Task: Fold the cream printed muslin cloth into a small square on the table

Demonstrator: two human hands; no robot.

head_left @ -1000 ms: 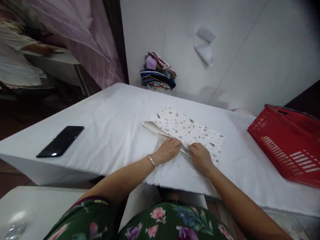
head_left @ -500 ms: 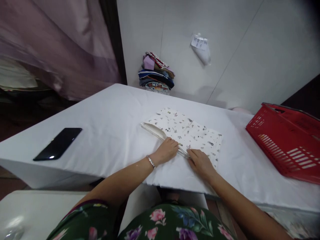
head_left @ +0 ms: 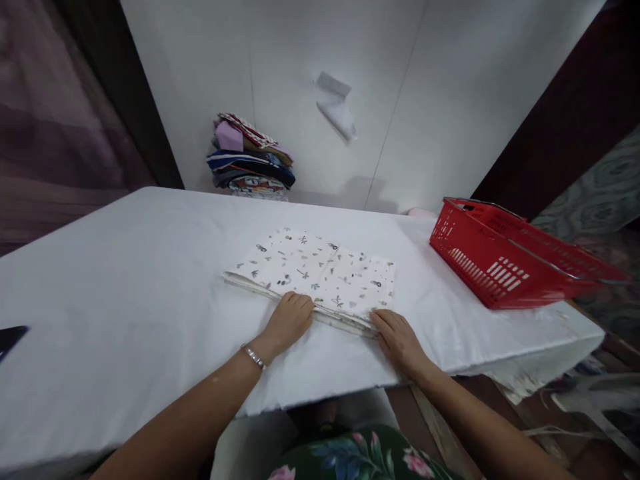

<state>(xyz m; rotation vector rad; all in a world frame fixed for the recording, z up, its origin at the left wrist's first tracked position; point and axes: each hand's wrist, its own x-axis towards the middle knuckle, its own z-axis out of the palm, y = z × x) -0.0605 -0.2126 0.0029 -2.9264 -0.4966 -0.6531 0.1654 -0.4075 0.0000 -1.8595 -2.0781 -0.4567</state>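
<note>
A folded white cloth with small dark prints (head_left: 320, 273) lies on the white-covered table (head_left: 125, 293). My left hand (head_left: 287, 320) rests at the cloth's near edge, fingers curled onto the fold. My right hand (head_left: 397, 337) lies at the cloth's near right corner, with its fingers flat and their tips on the edge. A silver bracelet (head_left: 253, 357) circles my left wrist.
A red plastic basket (head_left: 500, 263) stands on the table's right end. A stack of folded coloured clothes (head_left: 250, 157) sits at the back against the white wall. A dark phone's corner (head_left: 10, 337) shows at the left edge. The table's right edge drops off beyond the basket.
The view has swung right, so the phone slid nearly out of sight. Both hands have moved apart along the cloth's near edge, the right one to the corner.
</note>
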